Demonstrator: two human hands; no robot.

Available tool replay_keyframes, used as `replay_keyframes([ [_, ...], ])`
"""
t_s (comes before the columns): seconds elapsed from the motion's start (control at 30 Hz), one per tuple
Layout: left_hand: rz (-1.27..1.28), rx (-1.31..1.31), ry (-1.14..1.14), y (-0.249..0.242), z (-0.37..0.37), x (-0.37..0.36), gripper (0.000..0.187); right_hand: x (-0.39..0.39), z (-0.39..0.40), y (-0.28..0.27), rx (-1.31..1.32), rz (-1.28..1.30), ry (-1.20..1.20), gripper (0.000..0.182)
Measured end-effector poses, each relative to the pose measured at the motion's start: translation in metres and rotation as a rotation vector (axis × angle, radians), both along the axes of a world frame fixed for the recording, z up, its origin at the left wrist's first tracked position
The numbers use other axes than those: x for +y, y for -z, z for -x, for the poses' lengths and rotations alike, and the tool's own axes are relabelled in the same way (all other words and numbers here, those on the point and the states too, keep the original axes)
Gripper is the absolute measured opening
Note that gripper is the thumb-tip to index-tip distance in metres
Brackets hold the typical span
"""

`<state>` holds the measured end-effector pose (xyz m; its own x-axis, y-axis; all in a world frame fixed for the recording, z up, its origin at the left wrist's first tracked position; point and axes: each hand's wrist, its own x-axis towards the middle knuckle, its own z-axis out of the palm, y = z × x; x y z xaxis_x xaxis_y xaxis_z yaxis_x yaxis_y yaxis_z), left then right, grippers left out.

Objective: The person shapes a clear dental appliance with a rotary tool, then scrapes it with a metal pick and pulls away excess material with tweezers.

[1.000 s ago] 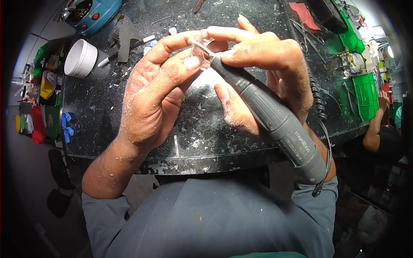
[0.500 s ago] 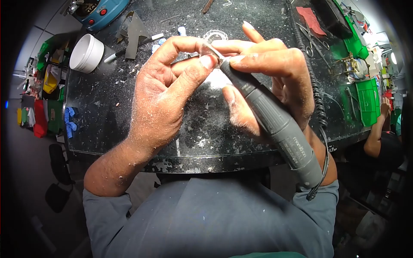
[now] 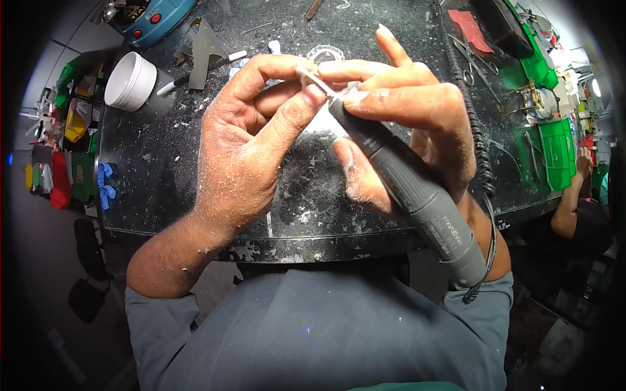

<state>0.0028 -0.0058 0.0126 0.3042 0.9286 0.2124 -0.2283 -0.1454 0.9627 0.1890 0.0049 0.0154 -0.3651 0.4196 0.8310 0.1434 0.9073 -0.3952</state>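
My left hand point(image 3: 244, 143), dusted with pale powder, pinches a small clear piece point(image 3: 312, 79) between thumb and fingers. My right hand point(image 3: 430, 111) is closed round a black rotary handpiece point(image 3: 417, 189), its index finger near the tip and its little finger raised. The handpiece slants from its cabled back end at lower right up to the small piece, where its tip meets or nearly meets it; the exact contact is too small to tell. Just behind the fingers, a clear scalloped arch-shaped piece point(image 3: 326, 52) lies on the dusty black table point(image 3: 313, 189).
At the left are a white tub point(image 3: 131, 81), a marker point(image 3: 166, 88), grey sandpaper point(image 3: 205, 55) and a blue machine point(image 3: 153, 19). The right side holds a coiled cable point(image 3: 482, 150), scissors point(image 3: 469, 75), red sandpaper point(image 3: 471, 31), a green bin point(image 3: 559, 153) and another person's arm point(image 3: 570, 202).
The clear piece has been turned and now shows more edge-on. The handpiece and my right hand have shifted slightly, and the right little finger is raised higher.
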Motion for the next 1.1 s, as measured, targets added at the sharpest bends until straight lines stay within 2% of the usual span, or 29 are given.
replay_keyframes([
  [0.1,-0.002,-0.036,-0.029,0.0,-0.003,0.0,0.026,-0.002,0.001,-0.002,-0.038,-0.014,0.01,0.041],
  [0.17,-0.069,-0.081,-0.067,0.003,-0.004,0.001,0.015,-0.002,0.002,-0.001,-0.022,-0.012,-0.003,0.042],
  [0.4,-0.091,-0.088,-0.056,0.005,-0.001,0.0,0.019,-0.001,0.002,0.0,-0.028,-0.032,-0.025,0.044],
  [0.47,-0.136,0.011,-0.122,0.002,-0.002,-0.001,0.019,-0.001,0.001,0.0,0.0,0.002,-0.014,0.044],
  [0.53,-0.14,-0.004,-0.122,0.002,-0.002,-0.003,0.018,-0.001,0.003,0.001,0.012,0.004,-0.023,0.044],
  [0.6,-0.142,-0.02,-0.12,0.002,-0.001,-0.002,0.018,-0.004,0.008,0.001,0.166,0.046,0.027,0.04],
  [0.73,-0.212,0.024,-0.144,0.007,0.003,0.003,0.018,-0.006,0.007,-0.003,0.151,0.089,-0.008,0.039],
  [0.9,-0.245,0.083,-0.185,0.006,0.002,0.002,0.019,-0.005,0.002,-0.013,-0.141,-0.02,-0.014,0.044],
  [0.93,-0.244,0.06,-0.179,0.005,0.001,0.001,0.019,-0.004,0.002,-0.01,-0.141,-0.021,-0.013,0.044],
  [1.0,-0.243,0.039,-0.174,0.006,0.002,0.002,0.019,-0.001,0.003,0.0,0.035,-0.017,-0.033,0.043],
  [1.1,-0.347,0.114,-0.176,0.008,0.004,0.006,0.018,0.0,-0.001,0.0,0.01,-0.022,-0.039,0.045],
])
